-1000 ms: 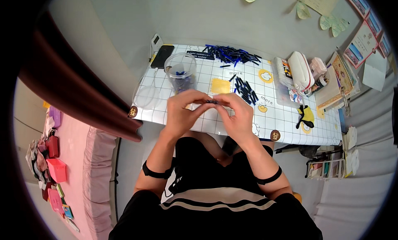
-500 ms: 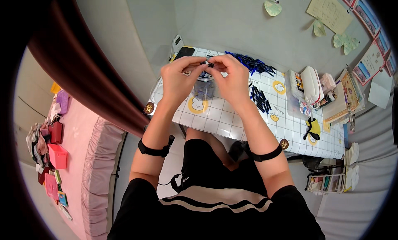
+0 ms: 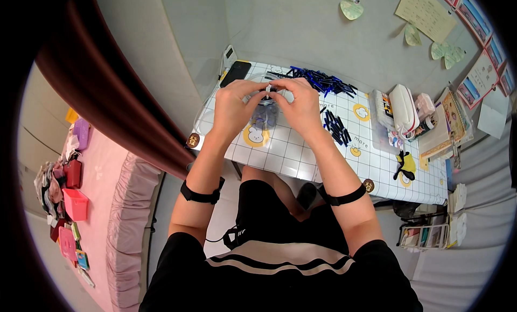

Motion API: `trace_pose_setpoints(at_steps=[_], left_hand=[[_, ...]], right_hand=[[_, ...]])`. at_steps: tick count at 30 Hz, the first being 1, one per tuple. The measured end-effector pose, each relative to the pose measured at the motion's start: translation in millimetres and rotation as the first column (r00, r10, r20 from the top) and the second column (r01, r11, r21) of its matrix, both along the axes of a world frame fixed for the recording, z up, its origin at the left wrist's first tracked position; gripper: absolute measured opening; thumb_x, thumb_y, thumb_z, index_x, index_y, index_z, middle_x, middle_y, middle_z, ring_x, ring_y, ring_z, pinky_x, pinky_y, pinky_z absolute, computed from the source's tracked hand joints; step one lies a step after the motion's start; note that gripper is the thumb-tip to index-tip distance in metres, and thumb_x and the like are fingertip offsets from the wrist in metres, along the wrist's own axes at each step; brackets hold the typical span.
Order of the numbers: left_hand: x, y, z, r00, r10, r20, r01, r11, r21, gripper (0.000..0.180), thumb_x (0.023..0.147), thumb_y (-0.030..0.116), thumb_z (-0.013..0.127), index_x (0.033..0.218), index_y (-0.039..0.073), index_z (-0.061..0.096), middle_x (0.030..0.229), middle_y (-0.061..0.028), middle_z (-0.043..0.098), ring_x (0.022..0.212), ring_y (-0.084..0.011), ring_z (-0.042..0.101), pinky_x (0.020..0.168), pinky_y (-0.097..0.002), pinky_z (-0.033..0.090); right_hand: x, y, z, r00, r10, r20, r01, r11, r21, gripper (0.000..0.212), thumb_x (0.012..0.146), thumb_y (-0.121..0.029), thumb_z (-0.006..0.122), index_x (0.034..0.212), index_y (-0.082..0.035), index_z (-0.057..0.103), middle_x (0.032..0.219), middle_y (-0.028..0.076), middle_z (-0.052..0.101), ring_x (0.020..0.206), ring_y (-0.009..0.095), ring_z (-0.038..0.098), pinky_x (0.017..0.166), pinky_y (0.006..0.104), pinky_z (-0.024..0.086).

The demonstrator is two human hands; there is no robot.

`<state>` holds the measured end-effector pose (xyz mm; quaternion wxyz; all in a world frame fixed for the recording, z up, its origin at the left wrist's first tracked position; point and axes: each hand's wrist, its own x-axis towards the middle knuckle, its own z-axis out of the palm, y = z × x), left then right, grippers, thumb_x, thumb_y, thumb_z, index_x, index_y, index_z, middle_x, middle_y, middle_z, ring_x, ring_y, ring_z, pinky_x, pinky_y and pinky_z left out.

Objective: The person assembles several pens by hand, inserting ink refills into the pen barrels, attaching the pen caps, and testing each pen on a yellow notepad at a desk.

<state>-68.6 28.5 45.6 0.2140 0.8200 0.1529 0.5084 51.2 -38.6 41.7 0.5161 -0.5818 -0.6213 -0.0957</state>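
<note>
Clear plastic makes up the jar [image 3: 265,120], which stands on the gridded tabletop [image 3: 291,160] directly below both hands. From my remote seat I see the left hand [image 3: 235,107] and the right hand [image 3: 299,104] brought nearly together over its mouth, each with thumb and forefinger pinched on one small piece [image 3: 268,89], part pale and part dark. Knuckles hide most of it, so I cannot tell its full shape.

For a steady grip, I judge it best to keep the wrists level, the pinch light and the thumbs opposite the forefingers, with the work centred above the opening so that a slip falls inside. Pressing unevenly could twist the piece out of the fingertips or knock the rim.

Counting now: one jar, with dark bits showing through its wall; two heaps of dark blue and black sticks, the back heap [image 3: 326,81] larger and the front heap [image 3: 336,128] smaller. The sticks overlap too much for me to number singly. I also count one phone [image 3: 236,74], one white pouch [image 3: 403,110] and one yellow-and-black item [image 3: 406,165].
</note>
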Motion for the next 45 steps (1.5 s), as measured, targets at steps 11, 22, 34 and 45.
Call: trace_pose_setpoints(at_steps=[11, 22, 34, 45], left_hand=[[1.7, 4.3, -4.7, 0.995, 0.095, 0.008, -0.095, 0.97, 0.224, 0.02, 0.061, 0.001, 0.059, 0.081, 0.001, 0.057, 0.084, -0.0109, 0.056, 0.077, -0.0235, 0.052, 0.068, -0.0283, 0.041], [42.7, -35.8, -22.9, 0.989, -0.148, 0.027, 0.14, 0.97, 0.197, 0.016, 0.062, 0.0, 0.055, 0.077, 0.003, 0.053, 0.076, -0.008, 0.053, 0.075, -0.0245, 0.049, 0.066, -0.0316, 0.038], [59.4, -65.2, -72.7, 0.959, -0.201, -0.201, 0.22, 0.972, 0.08, 0.026, 0.063, 0.0, 0.054, 0.089, 0.002, 0.05, 0.09, -0.0115, 0.047, 0.084, -0.0273, 0.044, 0.072, -0.0328, 0.036], [52.5, -67.4, -74.1, 0.961, 0.002, -0.277, 0.015, 0.998, 0.058, 0.022, 0.063, 0.005, 0.055, 0.085, 0.0, 0.05, 0.082, -0.0122, 0.047, 0.079, -0.0274, 0.043, 0.07, -0.0329, 0.035]], right_hand=[[1.6, -0.7, -4.4, 0.993, -0.022, 0.113, 0.017, 0.999, 0.045, 0.016, 0.064, -0.008, 0.056, 0.08, -0.004, 0.056, 0.082, 0.007, 0.054, 0.08, 0.023, 0.045, 0.071, 0.0304, 0.037], [34.2, -56.5, -25.7, 0.963, -0.269, -0.03, 0.266, 0.961, -0.073, 0.016, 0.069, -0.011, 0.054, 0.082, -0.002, 0.054, 0.087, 0.009, 0.052, 0.082, 0.026, 0.044, 0.072, 0.0312, 0.036], [45.3, -101.1, -65.6, 0.864, -0.499, -0.073, 0.485, 0.861, -0.151, 0.013, 0.07, -0.005, 0.048, 0.083, -0.002, 0.049, 0.086, 0.011, 0.047, 0.082, 0.027, 0.042, 0.073, 0.0327, 0.034], [35.7, -105.8, -63.5, 0.862, -0.506, 0.033, 0.503, 0.845, -0.184, 0.022, 0.06, -0.011, 0.061, 0.078, -0.004, 0.051, 0.08, 0.007, 0.047, 0.074, 0.024, 0.041, 0.067, 0.0307, 0.035]])
